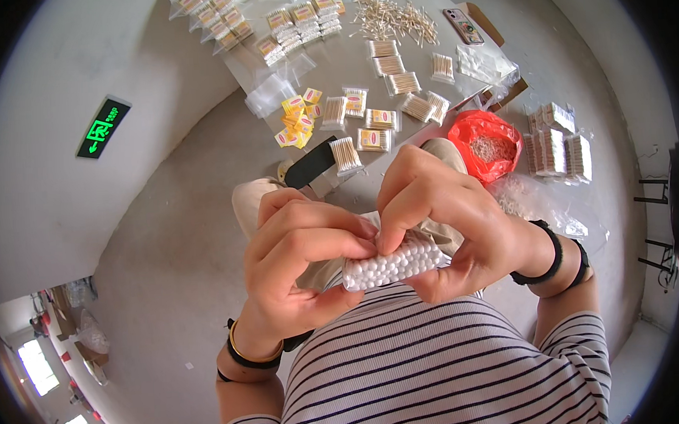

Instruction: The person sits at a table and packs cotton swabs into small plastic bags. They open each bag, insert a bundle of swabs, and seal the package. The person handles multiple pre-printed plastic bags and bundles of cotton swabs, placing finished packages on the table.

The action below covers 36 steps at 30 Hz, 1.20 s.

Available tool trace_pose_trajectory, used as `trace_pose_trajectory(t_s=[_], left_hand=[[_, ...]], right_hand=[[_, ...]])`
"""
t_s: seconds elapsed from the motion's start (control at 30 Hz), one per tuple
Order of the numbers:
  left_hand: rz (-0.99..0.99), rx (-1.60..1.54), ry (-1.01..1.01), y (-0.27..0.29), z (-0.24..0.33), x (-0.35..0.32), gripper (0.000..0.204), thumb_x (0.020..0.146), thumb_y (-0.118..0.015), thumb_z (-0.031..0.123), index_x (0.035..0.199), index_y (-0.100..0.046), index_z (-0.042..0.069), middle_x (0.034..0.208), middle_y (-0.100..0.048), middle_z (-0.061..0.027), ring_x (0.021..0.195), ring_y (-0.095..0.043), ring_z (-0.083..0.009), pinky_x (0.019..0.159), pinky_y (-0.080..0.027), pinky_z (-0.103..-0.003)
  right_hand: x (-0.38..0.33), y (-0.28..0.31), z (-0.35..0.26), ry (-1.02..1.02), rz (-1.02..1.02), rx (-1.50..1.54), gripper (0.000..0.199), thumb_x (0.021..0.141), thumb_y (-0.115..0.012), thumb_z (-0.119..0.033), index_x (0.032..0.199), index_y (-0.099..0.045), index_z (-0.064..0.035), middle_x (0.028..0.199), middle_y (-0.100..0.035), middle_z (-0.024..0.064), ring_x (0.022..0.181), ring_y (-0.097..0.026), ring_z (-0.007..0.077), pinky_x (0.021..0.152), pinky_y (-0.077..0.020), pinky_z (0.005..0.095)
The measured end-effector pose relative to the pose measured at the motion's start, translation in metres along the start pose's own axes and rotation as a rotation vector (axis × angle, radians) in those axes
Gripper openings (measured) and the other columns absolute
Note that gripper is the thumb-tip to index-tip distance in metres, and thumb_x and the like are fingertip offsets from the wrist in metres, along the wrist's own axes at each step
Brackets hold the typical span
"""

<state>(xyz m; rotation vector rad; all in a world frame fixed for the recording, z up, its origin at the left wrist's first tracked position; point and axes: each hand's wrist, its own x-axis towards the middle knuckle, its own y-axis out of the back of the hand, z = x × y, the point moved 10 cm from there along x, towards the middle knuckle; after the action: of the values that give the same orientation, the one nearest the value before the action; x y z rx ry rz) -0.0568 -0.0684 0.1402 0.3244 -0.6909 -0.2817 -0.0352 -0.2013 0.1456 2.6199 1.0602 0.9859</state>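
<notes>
While my left hand [288, 252] and right hand [453, 214] grip a clear packet of cotton swabs [393, 269] between them, it sits nearer my body than the red bag [481, 121] and to its left. Other swab packets [403, 83] lie on the counter [351, 51], beyond that bag. I judge I'm closing or straightening the wrap, and the next move calls for light, even finger pressure.

Between your left hand [292, 252] and right hand [461, 214] is a clear plastic swab packet [393, 266]; beyond, on the grey desk [344, 64], yellow paper cards [298, 123] lie left of loose wooden swabs [401, 21]. A red plastic bag [472, 123] sits right of the desk.
</notes>
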Motion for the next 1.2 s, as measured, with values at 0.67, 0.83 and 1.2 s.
trace_pose_trajectory(t_s=[0.67, 0.83, 1.2], left_hand=[[0.054, 0.204, -0.067, 0.008, 0.018, 0.002, 0.035, 0.071, -0.087, 0.013, 0.104, -0.076, 0.012, 0.099, -0.077, -0.0011, 0.081, -0.068, -0.0145, 0.08, -0.042, -0.032], [0.046, 0.178, -0.069, 0.009, 0.017, 0.002, 0.035, 0.071, -0.087, 0.013, 0.104, -0.075, 0.012, 0.098, -0.076, -0.0009, 0.081, -0.068, -0.0152, 0.079, -0.041, -0.032], [0.113, 0.165, -0.043, 0.012, 0.012, -0.005, 0.037, 0.07, -0.089, 0.009, 0.103, -0.074, 0.01, 0.101, -0.077, -0.0034, 0.085, -0.07, -0.0156, 0.08, -0.043, -0.032]], right_hand=[[-0.006, 0.015, -0.006, -0.011, 0.118, -0.206, 0.027, 0.086, -0.08, -0.018, 0.111, -0.076, -0.0075, 0.101, -0.068, 0.0053, 0.089, -0.061, 0.0215, 0.079, -0.0459, 0.0341], [-0.006, 0.013, -0.007, 0.011, 0.107, -0.184, 0.026, 0.087, -0.079, -0.02, 0.11, -0.078, -0.0084, 0.101, -0.068, 0.0048, 0.09, -0.062, 0.0217, 0.08, -0.0473, 0.0347], [-0.004, 0.009, -0.014, 0.032, 0.133, -0.27, 0.027, 0.086, -0.078, -0.017, 0.111, -0.077, -0.0076, 0.101, -0.069, 0.0047, 0.09, -0.064, 0.0221, 0.079, -0.0472, 0.0356]])
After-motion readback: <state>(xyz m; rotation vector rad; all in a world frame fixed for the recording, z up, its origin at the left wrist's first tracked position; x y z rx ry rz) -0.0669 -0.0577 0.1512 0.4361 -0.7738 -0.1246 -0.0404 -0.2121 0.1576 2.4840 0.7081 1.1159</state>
